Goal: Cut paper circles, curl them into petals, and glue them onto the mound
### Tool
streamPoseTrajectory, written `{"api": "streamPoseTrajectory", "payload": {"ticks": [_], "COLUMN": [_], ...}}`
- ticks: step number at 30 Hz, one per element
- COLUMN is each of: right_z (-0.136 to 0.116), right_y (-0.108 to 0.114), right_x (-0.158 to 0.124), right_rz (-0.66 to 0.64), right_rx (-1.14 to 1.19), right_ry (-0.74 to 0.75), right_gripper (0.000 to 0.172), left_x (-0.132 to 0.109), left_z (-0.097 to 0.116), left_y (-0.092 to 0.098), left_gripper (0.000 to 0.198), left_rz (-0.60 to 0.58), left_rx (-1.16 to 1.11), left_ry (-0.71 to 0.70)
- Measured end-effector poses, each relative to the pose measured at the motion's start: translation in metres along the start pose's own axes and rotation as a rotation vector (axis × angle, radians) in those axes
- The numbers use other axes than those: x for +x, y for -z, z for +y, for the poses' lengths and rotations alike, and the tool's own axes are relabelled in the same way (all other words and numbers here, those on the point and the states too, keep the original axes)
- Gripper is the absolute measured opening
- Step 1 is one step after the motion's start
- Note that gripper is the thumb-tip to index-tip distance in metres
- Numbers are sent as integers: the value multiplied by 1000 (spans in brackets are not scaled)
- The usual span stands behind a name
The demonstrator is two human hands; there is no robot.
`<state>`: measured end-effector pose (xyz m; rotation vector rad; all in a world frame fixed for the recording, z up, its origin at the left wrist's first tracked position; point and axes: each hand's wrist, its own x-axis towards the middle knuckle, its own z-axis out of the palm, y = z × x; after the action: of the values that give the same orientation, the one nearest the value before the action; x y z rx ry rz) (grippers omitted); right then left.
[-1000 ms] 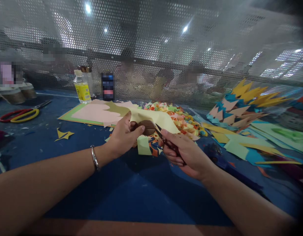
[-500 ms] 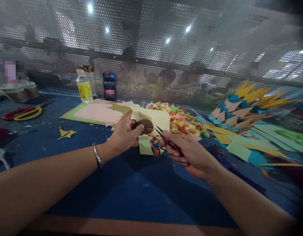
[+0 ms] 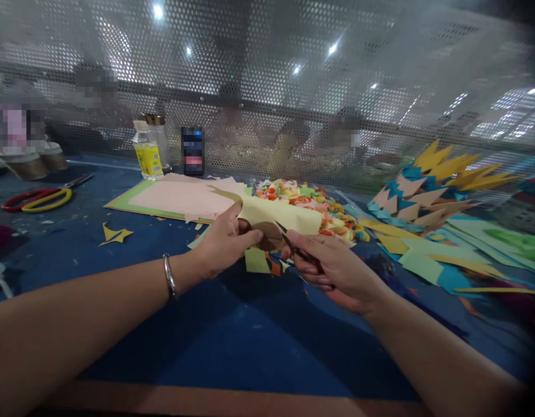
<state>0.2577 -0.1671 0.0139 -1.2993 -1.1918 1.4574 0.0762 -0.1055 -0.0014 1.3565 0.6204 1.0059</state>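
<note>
Pale-yellow paper (image 3: 288, 213) + brown round pc (image 3: 269, 234) pinched in our L hand (image 3: 221, 243); scissors (image 3: 304, 253) gripped in our R hand (image 3: 339, 272). Cut pcs (image 3: 308, 202) piled behind; we'd say sheet's mostly uncut.

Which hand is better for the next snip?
Probably the right hand: it holds the scissors, blades at the yellow paper. The left hand is busy holding that paper.

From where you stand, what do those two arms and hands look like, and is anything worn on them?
They are a person's own, with no sleeves or gloves in view. The left hand has a slim, shiny, silver-coloured bracelet around its wrist. The right hand shows nothing worn at the wrist.
</note>
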Motion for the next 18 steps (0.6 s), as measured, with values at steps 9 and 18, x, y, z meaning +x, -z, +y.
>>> {"api": "streamPoseTrajectory", "payload": {"ticks": [9,18], "right_z": [2,3], "right_y": [0,0], "right_x": [-1,0], "right_rz": [-3,-1], "right_rx": [-33,-20], "right_ry": [9,15], "right_gripper": [42,42], "left_x": [-2,-2], "left_z": [3,-1], "left_y": [-1,-2], "left_gripper": [43,50], "left_rz": [-109,-78], "left_rx": [-30,-90], "left_ry": [37,72]}}
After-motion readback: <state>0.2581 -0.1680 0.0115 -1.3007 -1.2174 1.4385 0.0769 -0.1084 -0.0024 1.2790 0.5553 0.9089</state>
